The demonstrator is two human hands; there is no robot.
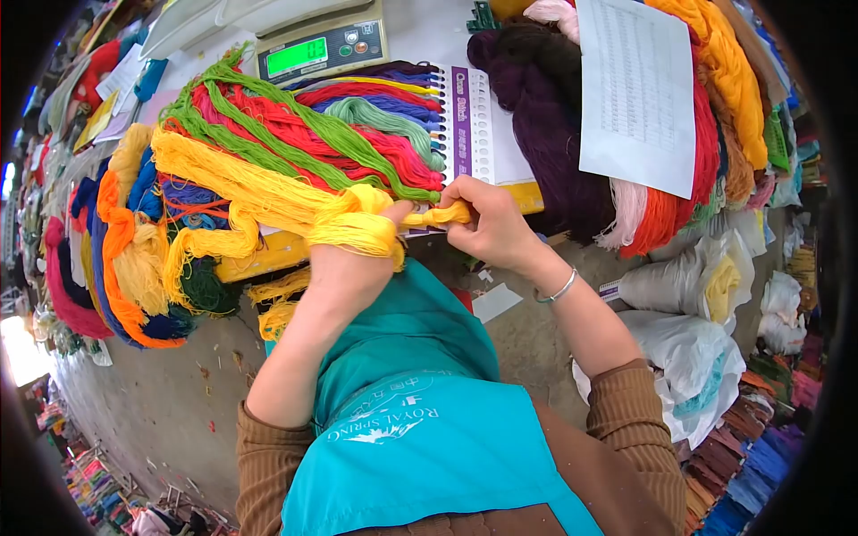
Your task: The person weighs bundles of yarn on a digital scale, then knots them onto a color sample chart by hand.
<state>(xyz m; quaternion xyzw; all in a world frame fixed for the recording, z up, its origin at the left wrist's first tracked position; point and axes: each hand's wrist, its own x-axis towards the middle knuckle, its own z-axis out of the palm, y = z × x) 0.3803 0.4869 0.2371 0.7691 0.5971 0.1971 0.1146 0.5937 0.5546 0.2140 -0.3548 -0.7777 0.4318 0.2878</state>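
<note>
Yellow thread (pixel 237 174) stretches from the left over the table's front edge and is wound around my left hand (pixel 353 268), whose fingers are mostly hidden under the loops. My right hand (pixel 492 223) pinches the end of the yellow bundle between thumb and fingers, just right of the left hand. Behind the hands, green thread (pixel 335 134), red thread (pixel 402 152) and teal thread (pixel 380 116) lead to a punched card (pixel 460 125) with purple print. The green thread's end lies close to my right fingertips.
A scale (pixel 322 49) with a lit green display stands at the back. Dark purple thread (pixel 536 134) and a printed sheet (pixel 636 98) lie to the right. Colourful skeins (pixel 116 241) hang at the left edge. Plastic bags (pixel 684 357) sit on the floor at right.
</note>
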